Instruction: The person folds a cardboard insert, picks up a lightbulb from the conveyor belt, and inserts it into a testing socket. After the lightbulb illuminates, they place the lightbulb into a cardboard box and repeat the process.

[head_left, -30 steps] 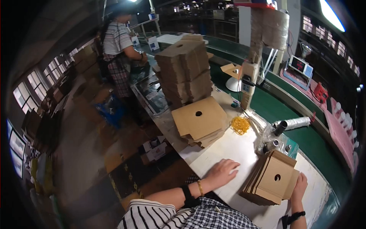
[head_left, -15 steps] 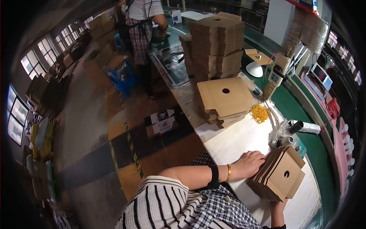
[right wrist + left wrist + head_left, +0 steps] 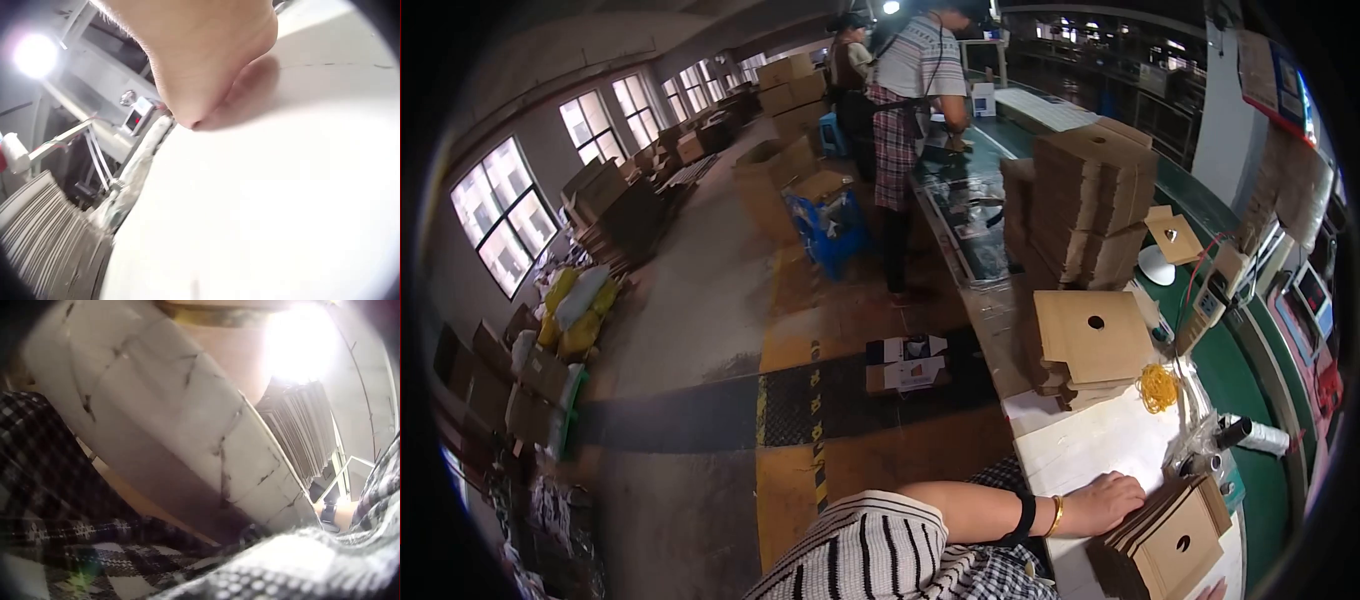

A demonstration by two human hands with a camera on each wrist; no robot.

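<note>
One left hand [image 3: 1112, 503], fingers loosely bent, resting on the top edge of the stack [image 3: 1175, 545] at its 10 o'clock, gripping nothing. One right hand [image 3: 200, 56], heel on the table [image 3: 1090, 450]; fingers out of frame, so its grip cannot be told. The stack is at the table's near end, partly cut off below. Yellow bands [image 3: 1157, 387] at the stack's 12 o'clock. Blue crate [image 3: 832, 225] on the floor, contents unclear.
</note>
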